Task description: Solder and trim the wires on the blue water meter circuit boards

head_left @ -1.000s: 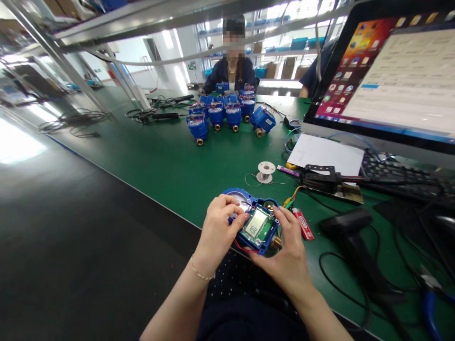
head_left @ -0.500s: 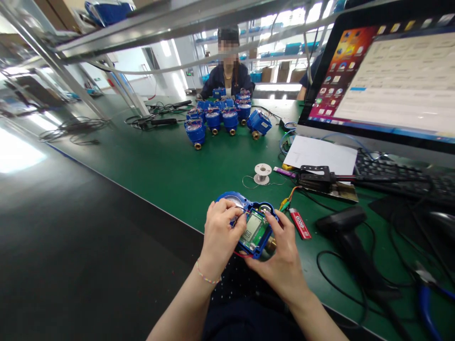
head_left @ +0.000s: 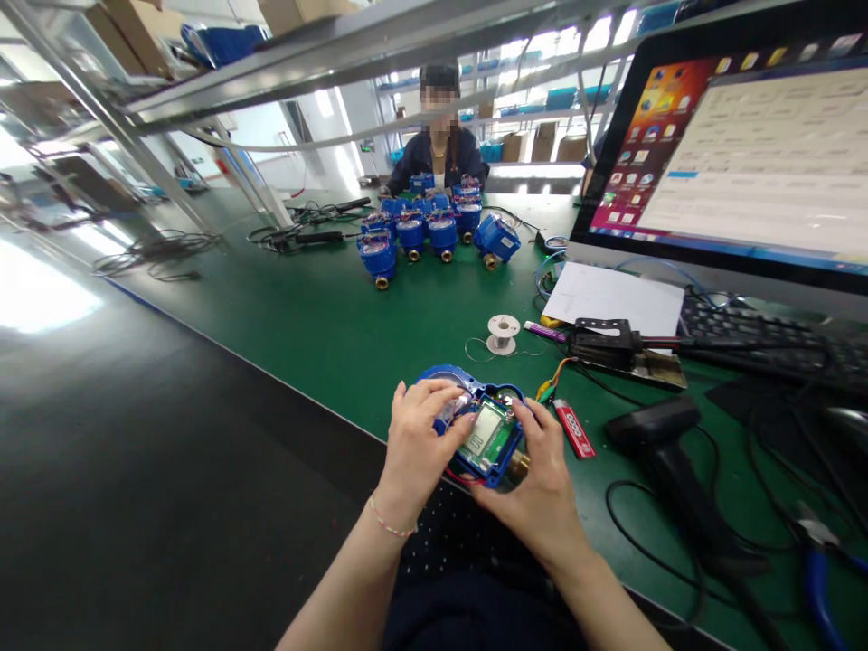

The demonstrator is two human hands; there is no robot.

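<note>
A blue water meter (head_left: 500,449) with its electronics housing uncovered lies between my hands at the near table edge. Inside sit a green circuit board and a small grey display (head_left: 484,429); a brass fitting (head_left: 519,465) sticks out on the right. My left hand (head_left: 421,434) is curled over the round dial side, thumb by the display and index finger near the thin wires. Part of the dial is hidden beneath it. Around the housing's right side my right hand (head_left: 539,466) is closed, with fingertips at its upper corner. A red wire (head_left: 461,476) loops along the lower edge.
Several blue water meters (head_left: 442,233) stand farther back, before a seated person (head_left: 439,149). A solder spool (head_left: 503,334), red-and-white packet (head_left: 573,429), clip leads (head_left: 546,390), barcode scanner (head_left: 678,475) and pliers (head_left: 817,561) lie rightward. A monitor (head_left: 739,163) and keyboard (head_left: 752,339) stand beyond.
My left thumb and index finger have parted from their pinch near the wires, showing more of the dial side. My right hand keeps its hold. The view has shifted slightly.
</note>
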